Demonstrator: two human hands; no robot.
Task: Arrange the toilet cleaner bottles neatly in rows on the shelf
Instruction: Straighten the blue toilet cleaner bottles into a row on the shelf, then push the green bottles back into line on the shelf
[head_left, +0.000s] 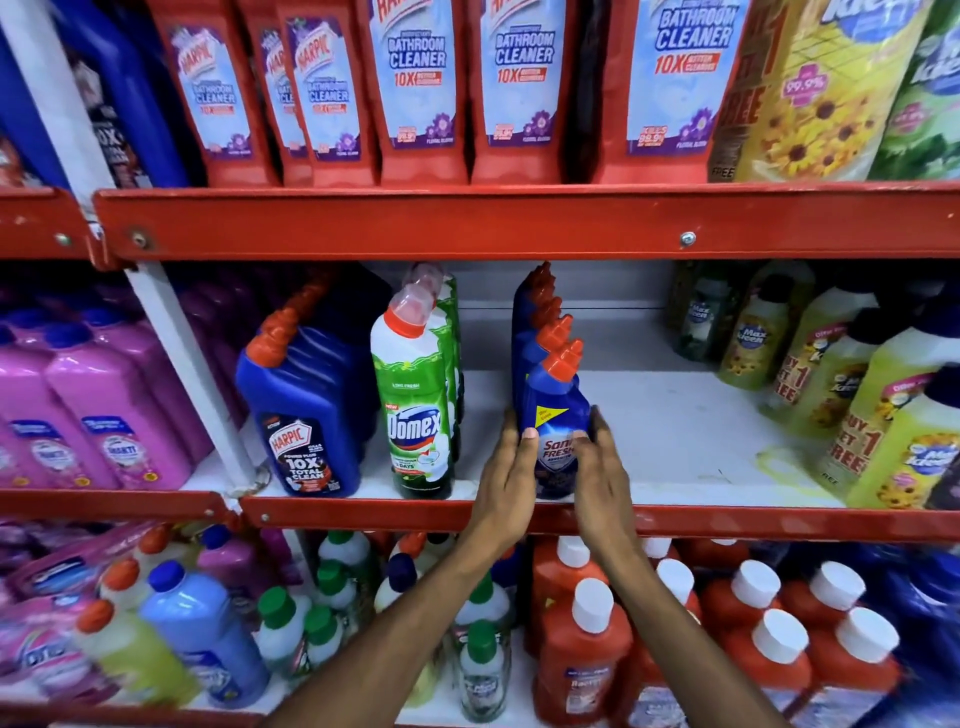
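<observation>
Blue, orange-capped toilet cleaner bottle (556, 415) upright between both hands

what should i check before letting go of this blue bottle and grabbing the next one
1. Grip: left hand and right hand both on the front blue bottle: ok.
2. Bottle upright, cap up: ok.
3. In line with the blue row behind it: ok.
4. Base fully on the shelf, not over the red lip: cannot tell, hands cover it.
5. Label facing out: ok.
6. Gap to the Domex bottle: ok.
</observation>
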